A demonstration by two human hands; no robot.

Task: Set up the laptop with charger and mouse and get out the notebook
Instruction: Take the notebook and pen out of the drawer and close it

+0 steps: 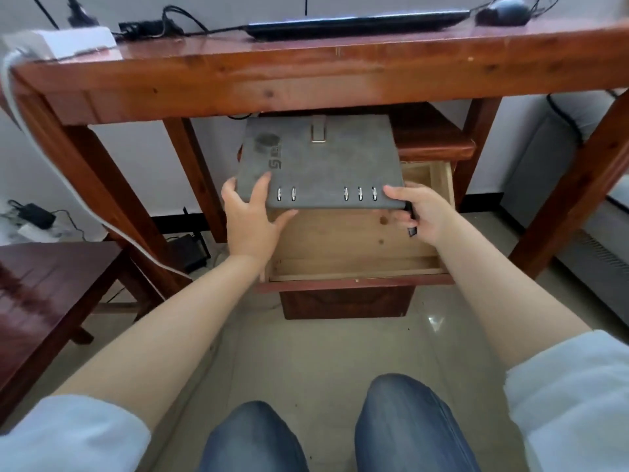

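A grey ring-bound notebook with a clasp is held in the air above an open wooden drawer, below the desk's front edge. My left hand grips its near left corner. My right hand grips its near right corner, and a small dark object pokes out beside those fingers. On the wooden desk lies a black laptop, seen edge-on. A black mouse sits to its right. A black cable runs from the laptop's left side to a black power strip.
The drawer belongs to a low cabinet under the desk. A dark wooden stool stands at the left. A white box sits on the desk's left end. Adapters and cables lie on the floor at left. My knees are at the bottom.
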